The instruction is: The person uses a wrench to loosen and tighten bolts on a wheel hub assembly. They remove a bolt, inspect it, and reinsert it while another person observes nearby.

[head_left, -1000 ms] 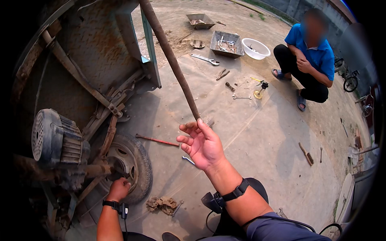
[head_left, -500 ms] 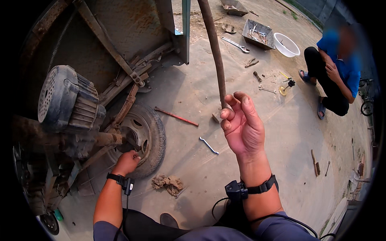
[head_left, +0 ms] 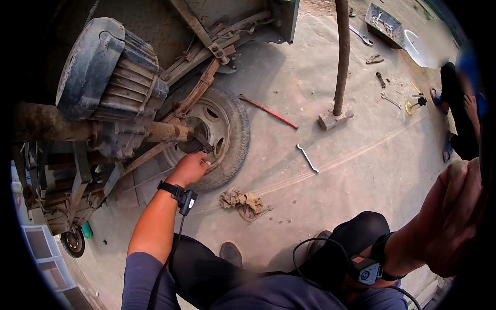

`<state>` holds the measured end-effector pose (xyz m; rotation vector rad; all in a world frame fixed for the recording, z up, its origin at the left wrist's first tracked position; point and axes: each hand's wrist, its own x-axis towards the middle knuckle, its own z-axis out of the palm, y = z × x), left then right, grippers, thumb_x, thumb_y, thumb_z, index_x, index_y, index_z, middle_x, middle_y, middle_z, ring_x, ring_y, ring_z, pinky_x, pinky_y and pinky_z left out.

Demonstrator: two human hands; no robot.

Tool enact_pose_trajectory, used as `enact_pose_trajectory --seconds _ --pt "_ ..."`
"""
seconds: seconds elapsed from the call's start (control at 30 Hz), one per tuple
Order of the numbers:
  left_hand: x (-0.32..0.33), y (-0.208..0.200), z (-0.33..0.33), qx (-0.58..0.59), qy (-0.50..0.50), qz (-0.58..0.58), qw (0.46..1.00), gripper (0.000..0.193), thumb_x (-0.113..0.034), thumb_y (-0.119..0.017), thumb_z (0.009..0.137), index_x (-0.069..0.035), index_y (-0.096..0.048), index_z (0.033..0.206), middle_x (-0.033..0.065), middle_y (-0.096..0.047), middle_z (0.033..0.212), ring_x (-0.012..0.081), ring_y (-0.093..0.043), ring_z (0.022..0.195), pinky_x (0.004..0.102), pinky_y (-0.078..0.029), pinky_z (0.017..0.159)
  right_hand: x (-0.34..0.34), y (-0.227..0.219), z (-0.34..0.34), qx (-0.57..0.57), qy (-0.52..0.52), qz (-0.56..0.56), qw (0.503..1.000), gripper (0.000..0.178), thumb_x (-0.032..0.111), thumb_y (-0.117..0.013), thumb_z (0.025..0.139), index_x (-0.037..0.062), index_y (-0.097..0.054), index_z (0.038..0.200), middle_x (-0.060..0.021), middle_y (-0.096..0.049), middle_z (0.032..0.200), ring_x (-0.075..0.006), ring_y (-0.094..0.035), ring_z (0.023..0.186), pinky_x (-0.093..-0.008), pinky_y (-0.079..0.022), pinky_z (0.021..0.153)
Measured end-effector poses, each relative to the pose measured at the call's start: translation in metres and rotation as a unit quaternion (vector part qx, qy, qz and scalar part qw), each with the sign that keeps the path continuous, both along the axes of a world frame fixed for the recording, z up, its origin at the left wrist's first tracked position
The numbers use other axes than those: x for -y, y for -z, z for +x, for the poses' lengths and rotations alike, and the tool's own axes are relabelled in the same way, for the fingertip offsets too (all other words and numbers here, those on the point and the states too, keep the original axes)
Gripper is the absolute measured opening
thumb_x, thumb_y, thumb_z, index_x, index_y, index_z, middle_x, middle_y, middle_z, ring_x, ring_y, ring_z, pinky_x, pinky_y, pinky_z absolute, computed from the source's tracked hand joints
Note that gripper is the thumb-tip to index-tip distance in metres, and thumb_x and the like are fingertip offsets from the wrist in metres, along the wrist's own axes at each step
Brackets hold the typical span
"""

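Observation:
My left hand [head_left: 191, 169] is closed, its fingers pinched together by the hub inside the vehicle wheel [head_left: 238, 139]. Whatever its fingertips hold is too small to make out. Above it a rusty axle [head_left: 168, 132] runs from a ribbed dark motor [head_left: 129, 67] to the wheel. At the right edge my right hand [head_left: 454, 217] is raised close to the camera, its fingers curled in, and its palm is hidden. A long-handled hammer [head_left: 336, 118] stands head down on the ground, apart from both hands. A crumpled brown rag [head_left: 242, 203] lies beside the tyre.
A red bar [head_left: 268, 111] and a wrench [head_left: 308, 158] lie beyond the wheel. Pliers [head_left: 374, 59], another wrench [head_left: 391, 100] and a metal tray of tools [head_left: 385, 26] are farther off. A person in blue [head_left: 462, 111] crouches at the right, near a white basin [head_left: 416, 49].
My right hand has gone from near the hammer handle, fingers half open, to the far right, fingers curled. The left hand stays by the hub. The whole view has shifted.

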<state>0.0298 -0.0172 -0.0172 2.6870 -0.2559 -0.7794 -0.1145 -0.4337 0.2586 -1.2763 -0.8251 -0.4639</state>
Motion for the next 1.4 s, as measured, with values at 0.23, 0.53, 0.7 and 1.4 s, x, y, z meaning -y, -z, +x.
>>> enact_pose_trajectory --seconds 0.23,0.53,0.7,1.4 --pt "-0.003 0.001 0.000 0.004 -0.004 0.006 1.000 0.028 -0.028 -0.065 0.089 -0.005 -0.068 0.105 0.0194 -0.071 0.096 0.0367 -0.067 0.094 0.0438 -0.052 0.083 0.003 0.002 0.004 -0.014 -0.005 -0.011 1.000 0.027 0.026 -0.055 0.102 0.0111 -0.055 0.124 -0.0033 -0.050 0.097 -0.0104 -0.047 0.060 -0.0215 -0.039 0.052" --pt "-0.005 0.002 0.002 0.015 0.007 -0.006 1.000 0.029 -0.027 -0.065 0.088 -0.005 -0.067 0.106 0.0200 -0.071 0.097 0.0373 -0.067 0.095 0.0440 -0.052 0.083 0.003 0.003 0.004 -0.023 0.002 -0.011 1.000 0.027 0.030 -0.055 0.102 0.0141 -0.055 0.123 -0.0032 -0.050 0.099 -0.0115 -0.047 0.061 -0.0229 -0.039 0.053" --pt "-0.004 -0.001 0.002 0.005 0.003 0.004 1.000 0.029 -0.027 -0.065 0.089 -0.004 -0.067 0.107 0.0194 -0.071 0.096 0.0377 -0.067 0.094 0.0443 -0.052 0.083 0.002 0.013 0.012 -0.035 0.059 0.007 0.998 0.025 0.029 -0.054 0.102 0.0129 -0.056 0.121 -0.0025 -0.049 0.098 -0.0104 -0.045 0.059 -0.0223 -0.038 0.052" --pt "0.159 -0.128 -0.044 -0.292 -0.209 -0.651 0.669 0.014 -0.020 -0.054 0.103 -0.008 -0.058 0.109 0.0033 -0.066 0.087 0.0098 -0.059 0.061 0.0229 -0.043 0.053 -0.079 0.150 0.064 -0.575 0.047 0.333 0.746 0.032 0.027 -0.060 0.099 0.0059 -0.054 0.122 -0.0044 -0.063 0.096 -0.0150 -0.066 0.073 -0.0240 -0.046 0.055"
